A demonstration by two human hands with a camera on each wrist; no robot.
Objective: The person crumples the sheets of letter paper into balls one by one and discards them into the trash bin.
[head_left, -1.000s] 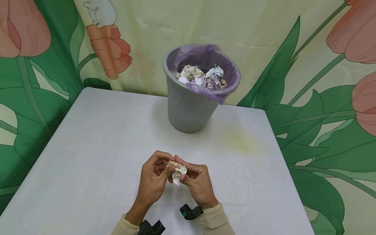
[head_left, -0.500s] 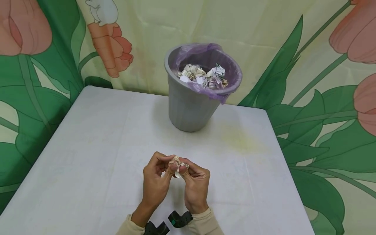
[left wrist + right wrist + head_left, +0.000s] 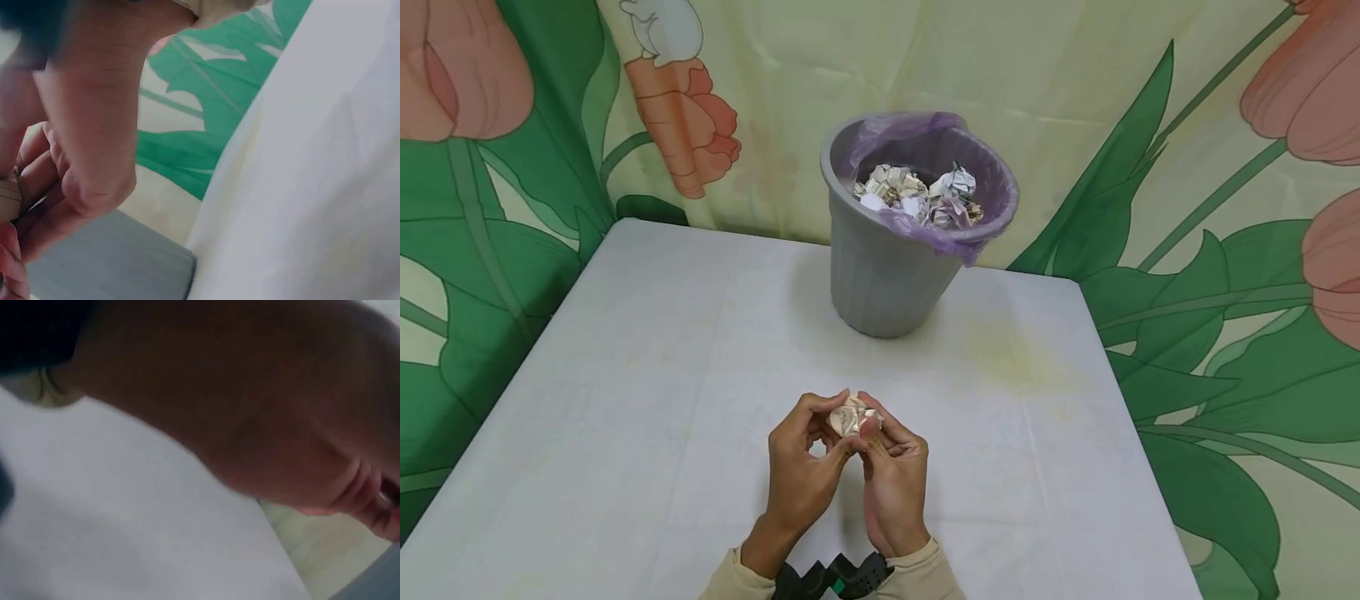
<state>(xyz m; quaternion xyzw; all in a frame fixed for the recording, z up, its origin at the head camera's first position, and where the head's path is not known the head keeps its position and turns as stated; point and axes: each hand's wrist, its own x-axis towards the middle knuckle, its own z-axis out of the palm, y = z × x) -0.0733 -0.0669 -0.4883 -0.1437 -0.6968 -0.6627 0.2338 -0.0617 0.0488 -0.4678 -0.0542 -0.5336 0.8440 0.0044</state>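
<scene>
A small crumpled piece of cream paper (image 3: 852, 415) is held between both hands above the near part of the table. My left hand (image 3: 805, 458) pinches it from the left, its thumb below and fingers behind. From the right, my right hand (image 3: 897, 475) grips it too, with the thumb pressed on its front. Only a sliver of the paper (image 3: 9, 199) shows at the left edge of the left wrist view. In the right wrist view the right hand (image 3: 281, 425) fills much of the frame and the paper cannot be made out.
A grey waste bin (image 3: 887, 275) stands near the table's back edge. Its purple liner (image 3: 951, 242) folds over the rim, and several crumpled paper balls (image 3: 925, 196) lie inside. White cloth covers the table (image 3: 625, 400). A printed curtain (image 3: 1075, 100) hangs behind.
The paper has been turned and squeezed from a loose, pointed piece into a rounder lump. Thumbs and fingers have shifted on it, and the wrists have drawn closer together.
</scene>
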